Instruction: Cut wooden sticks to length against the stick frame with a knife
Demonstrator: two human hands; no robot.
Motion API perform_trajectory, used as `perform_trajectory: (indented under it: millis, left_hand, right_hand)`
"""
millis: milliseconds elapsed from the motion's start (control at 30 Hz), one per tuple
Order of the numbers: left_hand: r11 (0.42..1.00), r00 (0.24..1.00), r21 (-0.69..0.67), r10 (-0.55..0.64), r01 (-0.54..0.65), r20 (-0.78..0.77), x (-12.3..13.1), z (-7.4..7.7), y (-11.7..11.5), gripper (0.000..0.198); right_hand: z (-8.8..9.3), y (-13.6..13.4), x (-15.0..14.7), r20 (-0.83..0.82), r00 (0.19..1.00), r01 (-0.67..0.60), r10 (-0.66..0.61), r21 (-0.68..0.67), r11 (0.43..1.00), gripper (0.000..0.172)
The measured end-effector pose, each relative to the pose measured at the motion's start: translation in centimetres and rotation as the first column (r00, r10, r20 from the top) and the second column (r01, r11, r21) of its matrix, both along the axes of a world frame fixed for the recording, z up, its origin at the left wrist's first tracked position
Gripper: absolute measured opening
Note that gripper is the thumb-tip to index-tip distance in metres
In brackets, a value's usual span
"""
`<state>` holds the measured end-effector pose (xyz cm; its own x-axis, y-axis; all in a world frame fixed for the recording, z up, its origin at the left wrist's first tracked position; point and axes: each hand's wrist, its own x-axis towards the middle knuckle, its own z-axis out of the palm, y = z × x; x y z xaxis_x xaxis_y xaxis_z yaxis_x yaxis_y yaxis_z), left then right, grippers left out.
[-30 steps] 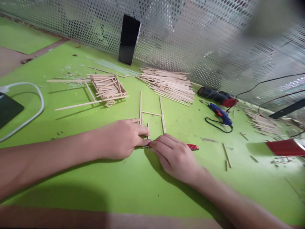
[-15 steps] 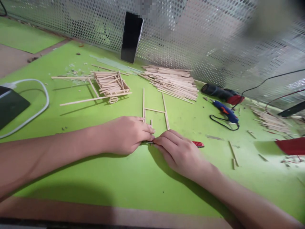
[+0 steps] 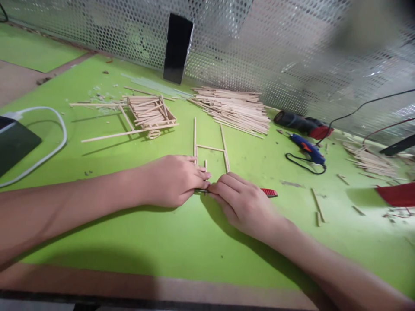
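Observation:
My right hand [image 3: 243,203] is closed around a utility knife [image 3: 269,192], whose red handle end sticks out to the right. The dark blade end lies across a short wooden stick [image 3: 205,164]. My left hand [image 3: 177,181] is closed with its fingertips pressed on that stick beside the blade. Just beyond both hands lies a ladder-like frame of thin wooden sticks [image 3: 210,148], its near end partly hidden by my fingers. Farther left stands a small stick-built cart [image 3: 151,113] with a round wheel and two long shafts.
Behind the frame lies a pile of wooden sticks [image 3: 233,110]. A phone [image 3: 177,48] leans on the perforated metal screen [image 3: 139,39]. To the right are a blue glue gun [image 3: 308,148], stick offcuts and a red object [image 3: 397,195]; a dark box [image 3: 16,138] with a white cable sits left.
Both hands hold nearly the same place on the stick and knife. The whole view has shifted very slightly; no other object has visibly moved.

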<state>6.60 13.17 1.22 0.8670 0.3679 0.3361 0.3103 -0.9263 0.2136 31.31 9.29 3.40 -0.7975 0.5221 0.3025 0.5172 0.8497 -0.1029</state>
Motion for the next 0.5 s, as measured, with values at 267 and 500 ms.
perform_trajectory:
  millis: [267,500]
  left_hand:
    - [0.999,1.000,0.039,-0.010,0.010,0.013,-0.67,-0.30,0.17,0.035]
    - [1.000,1.000,0.019,-0.007,0.007,0.006,-0.27,0.42,0.09,0.024]
  right_hand:
    - [0.26,-0.23,-0.77,0.011,1.000,0.024,-0.023,-0.038,0.999,0.024]
    - [-0.28,-0.22,-0.44,0.048,0.999,-0.003,-0.001,0.070,0.998,0.027]
